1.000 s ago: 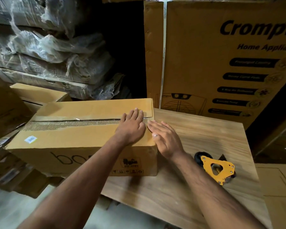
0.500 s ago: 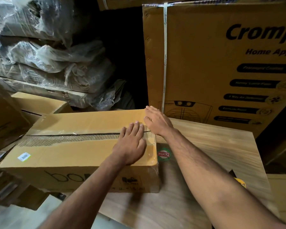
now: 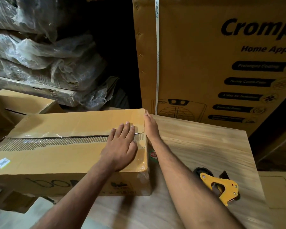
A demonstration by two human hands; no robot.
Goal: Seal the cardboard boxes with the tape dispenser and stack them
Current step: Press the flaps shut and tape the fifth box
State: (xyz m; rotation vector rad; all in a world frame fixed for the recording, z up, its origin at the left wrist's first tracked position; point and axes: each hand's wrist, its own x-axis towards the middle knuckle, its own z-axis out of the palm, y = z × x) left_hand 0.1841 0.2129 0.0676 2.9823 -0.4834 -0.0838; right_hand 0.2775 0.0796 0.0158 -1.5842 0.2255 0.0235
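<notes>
Large printed carton (image 3: 213,63) upright behind wooden table (image 3: 205,146). Cardboard box (image 3: 64,156) overhanging table's left edge, clear tape along its top seam. Left hand (image 3: 122,146) flat, fingers spread, pressing seam's right end, likely smoothing tape. Right hand (image 3: 149,126) straight against box's right side, probably steadying it. Tape dispenser (image 3: 221,187) lying unheld, right of both hands.

Dim warm light, dark background, blurred, curved wide-angle edges.
</notes>
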